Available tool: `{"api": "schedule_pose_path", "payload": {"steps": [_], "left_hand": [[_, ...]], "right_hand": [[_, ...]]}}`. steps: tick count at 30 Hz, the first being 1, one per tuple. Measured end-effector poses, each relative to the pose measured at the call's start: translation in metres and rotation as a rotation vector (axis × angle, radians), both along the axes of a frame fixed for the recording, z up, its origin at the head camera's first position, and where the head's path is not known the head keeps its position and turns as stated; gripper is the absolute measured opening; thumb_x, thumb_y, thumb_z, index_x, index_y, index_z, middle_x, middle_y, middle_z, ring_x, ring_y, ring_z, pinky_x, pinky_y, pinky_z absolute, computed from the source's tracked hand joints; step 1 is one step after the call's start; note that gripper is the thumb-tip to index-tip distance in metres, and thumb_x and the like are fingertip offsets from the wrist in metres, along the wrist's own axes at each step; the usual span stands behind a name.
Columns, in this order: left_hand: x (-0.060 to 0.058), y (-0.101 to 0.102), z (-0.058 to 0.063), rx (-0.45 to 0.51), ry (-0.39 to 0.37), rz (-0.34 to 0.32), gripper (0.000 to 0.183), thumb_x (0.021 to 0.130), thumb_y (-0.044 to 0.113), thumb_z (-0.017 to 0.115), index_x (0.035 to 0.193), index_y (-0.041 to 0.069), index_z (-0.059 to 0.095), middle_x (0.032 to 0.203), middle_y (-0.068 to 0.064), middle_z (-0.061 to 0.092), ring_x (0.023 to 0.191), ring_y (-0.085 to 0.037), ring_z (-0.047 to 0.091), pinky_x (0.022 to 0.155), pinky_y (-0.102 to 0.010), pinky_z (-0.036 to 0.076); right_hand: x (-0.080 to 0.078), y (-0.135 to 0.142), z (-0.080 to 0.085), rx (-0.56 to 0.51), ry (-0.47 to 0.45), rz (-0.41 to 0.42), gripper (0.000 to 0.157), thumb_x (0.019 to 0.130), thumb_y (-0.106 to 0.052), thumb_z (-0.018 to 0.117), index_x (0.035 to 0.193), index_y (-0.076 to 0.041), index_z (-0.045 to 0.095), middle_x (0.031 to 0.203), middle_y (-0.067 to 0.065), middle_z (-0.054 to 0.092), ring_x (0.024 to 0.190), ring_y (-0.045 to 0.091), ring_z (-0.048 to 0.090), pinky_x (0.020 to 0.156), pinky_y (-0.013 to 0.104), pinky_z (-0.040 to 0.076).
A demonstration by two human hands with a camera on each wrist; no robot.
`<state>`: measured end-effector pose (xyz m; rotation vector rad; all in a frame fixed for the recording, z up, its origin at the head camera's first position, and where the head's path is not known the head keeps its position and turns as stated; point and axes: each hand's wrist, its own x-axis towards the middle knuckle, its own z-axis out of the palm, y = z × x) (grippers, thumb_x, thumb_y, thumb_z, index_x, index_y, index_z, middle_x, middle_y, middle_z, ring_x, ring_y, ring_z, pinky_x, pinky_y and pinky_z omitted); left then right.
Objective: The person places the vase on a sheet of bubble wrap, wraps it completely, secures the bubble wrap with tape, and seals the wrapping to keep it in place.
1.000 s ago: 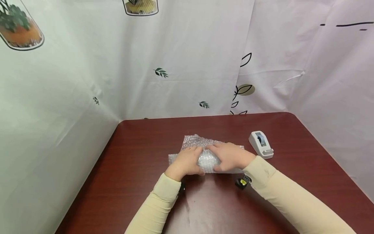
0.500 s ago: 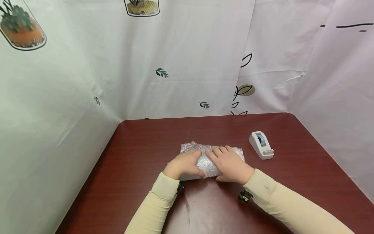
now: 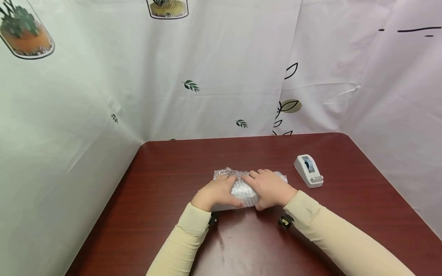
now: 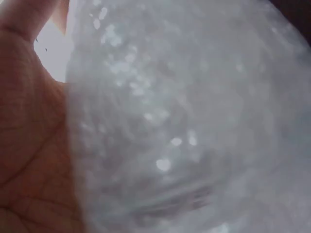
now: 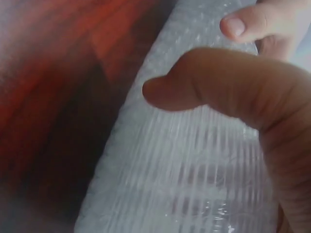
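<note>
A bundle of clear bubble wrap (image 3: 244,193) lies across the middle of the table, and whatever is inside cannot be made out. My left hand (image 3: 215,193) grips its left part, thumb along the near side and fingers over the far side. On its right part my right hand (image 3: 271,189) holds on the same way. In the left wrist view the cloudy bubble wrap (image 4: 184,107) fills most of the picture beside the palm. Fine parallel lines run along the bubble wrap (image 5: 189,165) in the right wrist view, under the bent right thumb (image 5: 194,82).
A white tape dispenser (image 3: 308,171) with a bluish roll stands to the right of the bundle. The dark red table (image 3: 165,165) meets white printed curtains (image 3: 214,57) at its back and sides.
The bubble wrap's far flap has been folded nearer, and its sheet looks more compact than a second ago. Since the middle frame, my right hand has shifted slightly away from me and left.
</note>
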<state>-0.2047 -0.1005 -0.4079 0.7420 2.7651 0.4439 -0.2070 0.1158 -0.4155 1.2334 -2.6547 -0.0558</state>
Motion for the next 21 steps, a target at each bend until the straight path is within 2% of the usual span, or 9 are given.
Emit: {"api": "schedule_pose_path", "payload": {"steps": [8, 14, 17, 21], "left_hand": [[0.013, 0.009, 0.004, -0.122, 0.092, 0.089, 0.096, 0.07, 0.059, 0.085, 0.14, 0.009, 0.043, 0.138, -0.015, 0.055, 0.129, -0.033, 0.052, 0.103, -0.049, 0.044], [0.018, 0.013, 0.006, -0.205, 0.144, 0.094, 0.102, 0.068, 0.06, 0.086, 0.144, 0.009, 0.042, 0.134, -0.017, 0.055, 0.127, -0.034, 0.052, 0.103, -0.051, 0.043], [0.017, 0.014, 0.005, -0.209, 0.167, 0.098, 0.101, 0.065, 0.056, 0.09, 0.143, 0.01, 0.046, 0.131, -0.016, 0.056, 0.125, -0.034, 0.053, 0.1, -0.051, 0.044], [0.015, 0.013, 0.002, -0.204, 0.172, 0.094, 0.099, 0.061, 0.05, 0.094, 0.141, 0.012, 0.05, 0.132, -0.015, 0.057, 0.126, -0.033, 0.053, 0.098, -0.05, 0.045]], "right_hand": [[-0.018, -0.004, 0.004, 0.031, -0.204, -0.086, 0.089, 0.054, -0.04, 0.085, 0.133, -0.014, 0.055, 0.108, 0.004, 0.064, 0.09, 0.027, 0.064, 0.079, 0.048, 0.053], [-0.026, -0.006, 0.009, 0.046, -0.309, -0.094, 0.077, 0.055, -0.04, 0.084, 0.122, -0.014, 0.056, 0.1, 0.001, 0.064, 0.081, 0.022, 0.065, 0.072, 0.044, 0.054], [-0.029, -0.006, 0.012, 0.037, -0.382, -0.098, 0.067, 0.056, -0.039, 0.082, 0.114, -0.016, 0.056, 0.095, -0.003, 0.065, 0.078, 0.018, 0.064, 0.071, 0.041, 0.054], [-0.031, -0.006, 0.015, 0.027, -0.495, -0.127, 0.066, 0.056, -0.037, 0.081, 0.114, -0.016, 0.057, 0.092, -0.005, 0.065, 0.078, 0.016, 0.063, 0.071, 0.04, 0.053]]}}
